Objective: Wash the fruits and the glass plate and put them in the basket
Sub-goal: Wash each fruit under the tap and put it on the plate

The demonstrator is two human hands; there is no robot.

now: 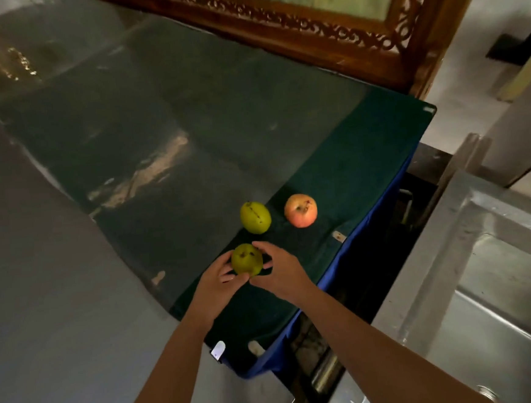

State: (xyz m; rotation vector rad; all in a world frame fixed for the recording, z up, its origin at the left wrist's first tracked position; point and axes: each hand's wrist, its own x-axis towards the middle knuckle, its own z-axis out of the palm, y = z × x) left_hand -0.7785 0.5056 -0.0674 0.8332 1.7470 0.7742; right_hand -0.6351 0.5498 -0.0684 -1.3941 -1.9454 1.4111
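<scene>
Three fruits are on a glass-topped table (187, 118) with a dark green cloth beneath. A green fruit (246, 259) sits nearest me, held between both hands: my left hand (216, 284) grips its left side and my right hand (279, 273) curls round its right side. A second green fruit (255, 217) lies just beyond it on the glass. A red apple (301, 210) rests to the right of that one. No glass plate or basket is in view.
A steel sink (502, 278) stands to the right, across a dark gap from the table's blue-skirted edge (372, 243). A carved wooden frame (307, 23) leans at the table's far side. Grey floor lies to the left.
</scene>
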